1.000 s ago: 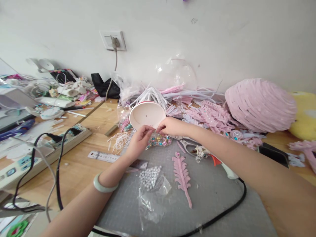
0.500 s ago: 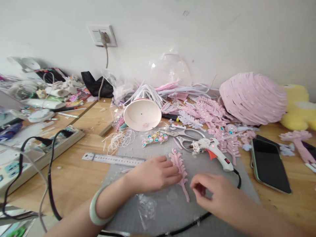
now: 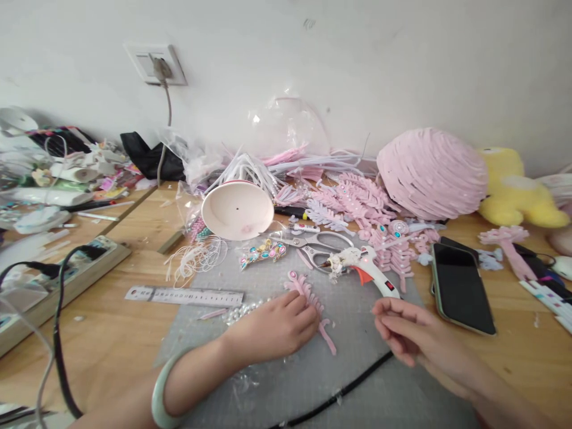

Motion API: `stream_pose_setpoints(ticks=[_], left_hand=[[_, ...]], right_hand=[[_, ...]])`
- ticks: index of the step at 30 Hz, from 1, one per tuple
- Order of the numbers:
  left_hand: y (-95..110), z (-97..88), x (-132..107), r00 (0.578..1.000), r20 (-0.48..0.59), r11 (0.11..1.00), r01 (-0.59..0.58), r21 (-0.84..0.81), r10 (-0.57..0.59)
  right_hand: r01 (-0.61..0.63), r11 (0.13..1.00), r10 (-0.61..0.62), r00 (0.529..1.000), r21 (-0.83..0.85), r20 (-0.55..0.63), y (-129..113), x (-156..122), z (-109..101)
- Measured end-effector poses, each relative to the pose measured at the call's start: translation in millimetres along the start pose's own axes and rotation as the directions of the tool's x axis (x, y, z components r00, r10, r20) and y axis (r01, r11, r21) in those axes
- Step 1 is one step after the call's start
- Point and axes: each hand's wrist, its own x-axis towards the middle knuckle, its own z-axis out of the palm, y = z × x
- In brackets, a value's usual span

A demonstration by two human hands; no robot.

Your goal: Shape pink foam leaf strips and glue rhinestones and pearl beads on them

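Observation:
My left hand (image 3: 283, 325), with a pale green bangle (image 3: 164, 387) at its wrist, is curled over the middle of a pink fuzzy pipe-cleaner feather (image 3: 328, 341). The fingers hold the feather down on the grey mat (image 3: 357, 390) and hide part of it; a gem sits at its top end. My right hand (image 3: 404, 330) hovers to the right with its fingers loosely bent and apart, holding nothing. Just above it lies a white glue gun (image 3: 379, 277) with an orange trigger. Beside my left wrist is a heap of white pearl beads (image 3: 243, 313).
A steel ruler (image 3: 185, 296), scissors (image 3: 317, 247) and a jewelled ornament (image 3: 263, 253) lie around the mat. Behind stand a white bowl (image 3: 236, 211) and a large pink wrapped ball (image 3: 431, 173). A phone (image 3: 462, 289) is on the right, a power strip (image 3: 102, 259) on the left.
My right hand has moved right, away from the feather and closer to the glue gun, and its fingers have loosened. My left hand now covers more of the feather. The view has shifted right.

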Motion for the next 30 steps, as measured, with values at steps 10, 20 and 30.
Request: stream_pose_setpoints(ticks=[10,20,30], left_hand=[[15,-6.3,-1,0.983,-0.173,0.994,-0.083,-0.077,0.068],[16,-10.9,-5,0.981,-0.151,0.981,-0.144,-0.133,0.124],[17,-1.2,-9,0.996,-0.090,0.991,-0.021,-0.129,0.009]], right_hand=[[0.026,0.516,-0.419,0.879,-0.856,-0.226,-32,25,-25],[-0.041,0.386,-0.322,0.930,-0.922,-0.176,-25,55,-31],[0.078,0.976,-0.136,0.947,-0.202,-0.291,-31,36,-10]])
